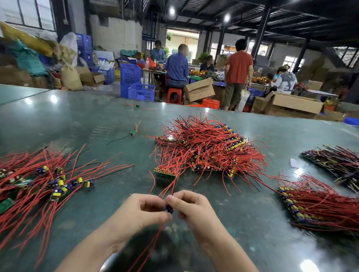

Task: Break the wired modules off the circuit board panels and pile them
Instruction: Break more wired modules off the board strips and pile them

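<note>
Left hand (140, 210) and right hand (190, 206) meet at centre-front above the green table (69, 120), forearms converging from the bottom edge. Fingers of both curl inward; thumbs and fingertips pinch one small module (168, 209) between them, blue part visible, mostly hidden. Red wires run up from it and down below the hands. Loose pile of separated modules (31, 183) lies left. Heap of wired panels (208, 149) sits just beyond the hands. More panels (315, 205) lie right, and a darker stack (346, 164) far right.
</note>
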Available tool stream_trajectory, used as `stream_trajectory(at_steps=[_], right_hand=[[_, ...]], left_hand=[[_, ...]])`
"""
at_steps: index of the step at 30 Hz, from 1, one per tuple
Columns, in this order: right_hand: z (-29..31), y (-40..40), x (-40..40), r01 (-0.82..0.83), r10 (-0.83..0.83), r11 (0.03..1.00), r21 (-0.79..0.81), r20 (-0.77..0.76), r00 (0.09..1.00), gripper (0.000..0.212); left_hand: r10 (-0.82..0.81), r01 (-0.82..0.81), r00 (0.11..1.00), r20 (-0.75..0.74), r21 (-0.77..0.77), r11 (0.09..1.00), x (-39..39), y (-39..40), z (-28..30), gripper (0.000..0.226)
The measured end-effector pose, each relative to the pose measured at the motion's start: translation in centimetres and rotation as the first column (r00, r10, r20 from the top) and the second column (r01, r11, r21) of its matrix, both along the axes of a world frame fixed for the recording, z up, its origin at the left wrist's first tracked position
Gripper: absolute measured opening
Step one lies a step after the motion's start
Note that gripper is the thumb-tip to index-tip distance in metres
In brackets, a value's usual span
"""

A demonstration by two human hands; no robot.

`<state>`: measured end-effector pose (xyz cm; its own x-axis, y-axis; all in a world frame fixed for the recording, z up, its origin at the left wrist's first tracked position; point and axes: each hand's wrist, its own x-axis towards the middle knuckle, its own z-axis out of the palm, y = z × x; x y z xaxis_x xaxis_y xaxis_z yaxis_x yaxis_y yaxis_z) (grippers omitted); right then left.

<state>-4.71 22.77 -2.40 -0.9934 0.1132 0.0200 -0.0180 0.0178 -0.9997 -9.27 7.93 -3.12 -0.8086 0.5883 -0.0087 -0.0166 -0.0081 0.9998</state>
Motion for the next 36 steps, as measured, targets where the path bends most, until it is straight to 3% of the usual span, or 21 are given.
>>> stream_trajectory(at_steps=[2, 6, 8, 11, 15, 20, 30, 33, 36], right_hand=[[-0.1, -0.4, 0.0, 0.033, -0.033, 0.994, -0.103, -0.003, 0.999, 0.009], [-0.1, -0.5, -0.1, 0.047, -0.053, 0.956, -0.289, -0.012, 0.999, 0.009], [0.0, -0.6, 0.0, 0.086, -0.102, 0.973, -0.213, -0.066, 0.993, 0.009], [0.1, -0.3, 0.0, 0.194, -0.175, 0.976, 0.096, -0.172, 0.969, 0.021], [0.2, 0.0, 0.0, 0.247, -0.220, 0.961, 0.124, -0.197, 0.955, 0.018], [0.2, 0.3, -0.1, 0.248, -0.244, 0.969, 0.014, -0.120, 0.962, 0.014], [0.9, 4.0, -0.6, 0.440, -0.440, 0.891, -0.111, 0.021, 0.898, 0.006], [1.1, 4.7, -0.6, 0.379, -0.365, 0.918, -0.118, 0.127, 0.922, 0.007], [1.6, 5.5, -0.5, 0.221, -0.165, 0.947, -0.233, 0.237, 0.957, 0.011]], left_hand=[[0.021, -0.022, 1.000, 0.014, 0.018, 1.000, 0.0, 0.0, 0.0, 0.014], [-0.019, 0.016, 0.991, 0.130, 0.021, 1.000, 0.0, 0.1, 0.1, 0.027], [-0.041, 0.034, 0.976, 0.214, 0.035, 0.999, -0.1, 0.1, -0.1, 0.031], [-0.066, 0.058, 0.948, 0.312, 0.035, 0.998, -0.3, 0.0, -0.1, 0.023], [-0.079, 0.083, 0.924, 0.375, 0.006, 0.997, -0.4, -0.3, 0.1, 0.030], [-0.113, 0.144, 0.930, 0.348, -0.064, 0.988, -0.4, -0.6, 0.3, 0.032], [-0.271, 0.327, 0.926, 0.261, -0.199, 0.924, 0.1, -0.8, 0.6, 0.026], [-0.299, 0.352, 0.925, 0.235, -0.227, 0.908, 0.1, -0.9, 0.9, 0.018], [-0.306, 0.358, 0.926, 0.220, -0.260, 0.897, -0.1, -1.3, 1.1, 0.015]])
